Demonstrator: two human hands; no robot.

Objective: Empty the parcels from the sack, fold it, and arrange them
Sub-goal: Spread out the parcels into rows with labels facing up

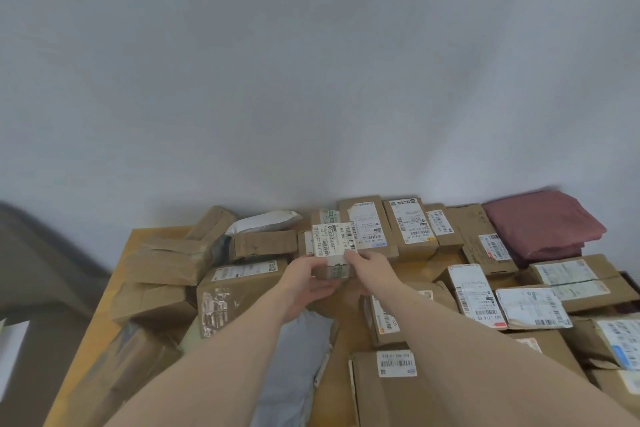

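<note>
Arranging step: my left hand (pixel 304 282) and right hand (pixel 369 265) both grip a small white-labelled cardboard box (pixel 333 246); next I must slot it into the back row.

We find little free room on the table (pixel 152 236): cardboard parcels crowd it from the left edge to the right. Bare wood shows only along the left edge and at the far left corner, and a narrow patch near the middle (pixel 429 262), behind the two hands. The row of boxes (pixel 388 222) along the far edge stands against the wall and blocks that side. The folded red sack (pixel 543 222) fills the far right corner. Above the parcels the air is open.
</note>
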